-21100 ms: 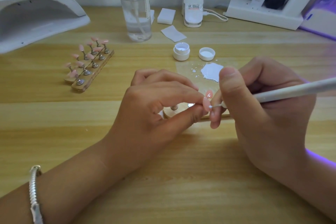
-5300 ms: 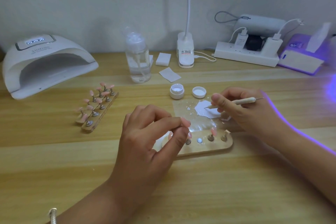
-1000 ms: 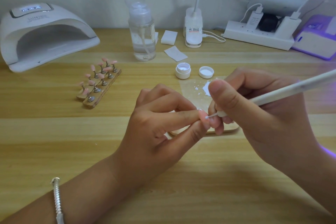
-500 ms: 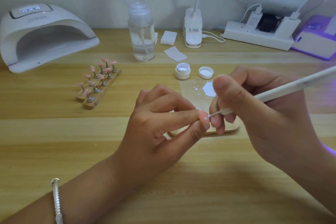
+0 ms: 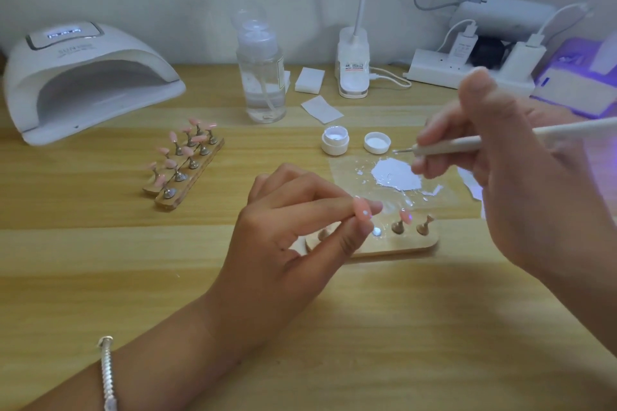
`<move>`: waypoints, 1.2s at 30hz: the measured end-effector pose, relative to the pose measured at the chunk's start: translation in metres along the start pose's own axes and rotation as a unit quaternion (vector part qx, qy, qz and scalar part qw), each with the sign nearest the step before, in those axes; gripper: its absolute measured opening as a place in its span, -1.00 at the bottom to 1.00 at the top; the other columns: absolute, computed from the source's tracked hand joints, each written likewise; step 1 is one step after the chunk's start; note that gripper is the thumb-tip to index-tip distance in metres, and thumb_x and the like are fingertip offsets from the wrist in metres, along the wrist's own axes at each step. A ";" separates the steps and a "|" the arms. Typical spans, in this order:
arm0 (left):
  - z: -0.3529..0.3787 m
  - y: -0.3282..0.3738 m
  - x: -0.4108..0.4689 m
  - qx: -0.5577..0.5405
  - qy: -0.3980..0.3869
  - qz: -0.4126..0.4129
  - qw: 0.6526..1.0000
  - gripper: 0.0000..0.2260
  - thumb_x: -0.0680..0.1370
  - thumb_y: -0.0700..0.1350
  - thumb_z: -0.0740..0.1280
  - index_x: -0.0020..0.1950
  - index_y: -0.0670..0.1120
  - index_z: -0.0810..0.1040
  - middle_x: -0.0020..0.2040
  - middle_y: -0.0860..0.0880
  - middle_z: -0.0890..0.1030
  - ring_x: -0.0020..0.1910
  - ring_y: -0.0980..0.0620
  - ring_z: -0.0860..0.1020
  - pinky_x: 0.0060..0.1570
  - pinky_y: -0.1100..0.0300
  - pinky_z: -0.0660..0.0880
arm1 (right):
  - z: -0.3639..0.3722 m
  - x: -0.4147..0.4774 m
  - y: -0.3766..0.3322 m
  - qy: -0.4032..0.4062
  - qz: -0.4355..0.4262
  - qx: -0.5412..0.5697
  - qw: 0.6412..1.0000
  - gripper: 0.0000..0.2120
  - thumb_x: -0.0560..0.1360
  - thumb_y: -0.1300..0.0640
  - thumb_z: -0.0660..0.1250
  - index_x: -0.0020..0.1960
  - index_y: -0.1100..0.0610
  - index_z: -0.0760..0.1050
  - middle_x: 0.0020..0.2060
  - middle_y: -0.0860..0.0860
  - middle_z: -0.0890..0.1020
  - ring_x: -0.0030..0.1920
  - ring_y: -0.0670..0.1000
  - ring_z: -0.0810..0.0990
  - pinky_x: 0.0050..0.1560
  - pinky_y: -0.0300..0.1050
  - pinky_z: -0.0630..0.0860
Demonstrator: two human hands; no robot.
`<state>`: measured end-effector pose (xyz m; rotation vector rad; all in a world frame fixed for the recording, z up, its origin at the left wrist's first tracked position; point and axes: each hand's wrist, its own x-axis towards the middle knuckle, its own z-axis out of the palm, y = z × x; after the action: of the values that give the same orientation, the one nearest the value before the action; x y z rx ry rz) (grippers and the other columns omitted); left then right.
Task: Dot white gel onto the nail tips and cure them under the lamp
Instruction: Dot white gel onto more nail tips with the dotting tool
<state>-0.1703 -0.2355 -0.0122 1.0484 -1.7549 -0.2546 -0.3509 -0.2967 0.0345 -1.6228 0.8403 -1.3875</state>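
**Pink nail tip held for the next white dot**

Pink and glossy, the nail tip (image 5: pixel 363 212) is pinched between thumb and forefinger of the left hand (image 5: pixel 293 240), just above the near wooden stand (image 5: pixel 414 245). One small white dot is already seen on it. The right hand (image 5: pixel 500 177) is closed around a thin white pen (image 5: pixel 467 143), whose fine metal point is raised over the white gel puddle (image 5: pixel 397 175) on a clear film.

For a good dot, only a little gel should be picked up, the point should be lowered straight onto the tip, and the tip should be kept level so that the wet gel is not smeared by the fingers.

On the near stand one more pink tip (image 5: pixel 405 215) is mounted on a brass peg, beside a bare peg (image 5: pixel 424 226). A second wooden stand (image 5: pixel 187 173), far left, is filled with pink tips. The smooth white domed lamp (image 5: pixel 83 83) is placed at the far left, its mouth open, well apart from the hands. A small round white jar (image 5: pixel 335 143) and its lid (image 5: pixel 377 142) are set just beyond the film.
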 end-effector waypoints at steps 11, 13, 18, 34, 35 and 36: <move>0.000 -0.001 0.001 -0.012 0.019 -0.009 1.000 -0.89 0.55 -0.06 0.35 0.04 0.10 0.62 -0.10 0.09 0.69 -0.07 0.00 0.57 -0.03 -0.15 0.43 | -0.020 0.007 0.038 0.026 0.073 -0.217 0.973 -0.52 0.57 -0.24 0.17 -0.28 0.06 0.61 -0.50 -0.07 0.53 -0.50 -0.21 0.44 -0.47 -0.47 0.26; 0.000 -0.001 0.001 -0.006 0.019 -0.012 1.000 -0.89 0.55 -0.05 0.35 0.04 0.09 0.63 -0.10 0.11 0.69 -0.07 0.02 0.57 -0.03 -0.13 0.43 | -0.022 0.007 0.043 0.026 0.076 -0.223 0.972 -0.52 0.57 -0.25 0.20 -0.28 0.07 0.61 -0.50 -0.04 0.51 -0.51 -0.20 0.43 -0.47 -0.48 0.26; 0.000 -0.002 0.001 0.002 0.020 -0.015 1.000 -0.89 0.55 -0.04 0.36 0.03 0.08 0.65 -0.11 0.16 0.67 -0.06 0.05 0.57 -0.02 -0.10 0.43 | -0.025 0.008 0.051 0.008 0.080 -0.245 0.966 -0.56 0.55 -0.25 0.23 -0.28 0.02 0.63 -0.46 -0.11 0.57 -0.44 -0.19 0.51 -0.43 -0.46 0.33; 0.000 -0.002 0.001 0.006 0.017 -0.022 1.000 -0.90 0.55 -0.04 0.36 0.00 0.08 0.66 -0.12 0.15 0.68 -0.05 0.06 0.57 0.00 -0.06 0.43 | -0.029 0.010 0.059 -0.002 0.057 -0.254 0.966 -0.61 0.58 -0.17 0.24 -0.26 0.02 0.65 -0.41 -0.15 0.62 -0.34 -0.23 0.57 -0.33 -0.45 0.40; 0.000 -0.002 0.001 0.006 0.017 -0.023 1.000 -0.90 0.55 -0.04 0.36 0.00 0.08 0.66 -0.12 0.15 0.68 -0.05 0.06 0.57 0.00 -0.05 0.43 | -0.030 0.010 0.059 0.004 0.052 -0.257 0.965 -0.61 0.58 -0.16 0.24 -0.26 0.02 0.65 -0.41 -0.15 0.62 -0.35 -0.24 0.56 -0.34 -0.47 0.38; 0.000 -0.002 0.001 0.006 0.016 -0.023 1.000 -0.90 0.55 -0.04 0.36 0.00 0.08 0.66 -0.12 0.15 0.68 -0.04 0.07 0.57 0.00 -0.05 0.43 | -0.031 0.010 0.060 0.005 0.050 -0.260 0.964 -0.62 0.58 -0.15 0.24 -0.25 0.02 0.65 -0.40 -0.15 0.62 -0.34 -0.23 0.56 -0.34 -0.46 0.38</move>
<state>-0.1691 -0.2375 -0.0131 1.0971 -1.7062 -0.2555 -0.3783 -0.3367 -0.0135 -1.9265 1.3554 -1.1616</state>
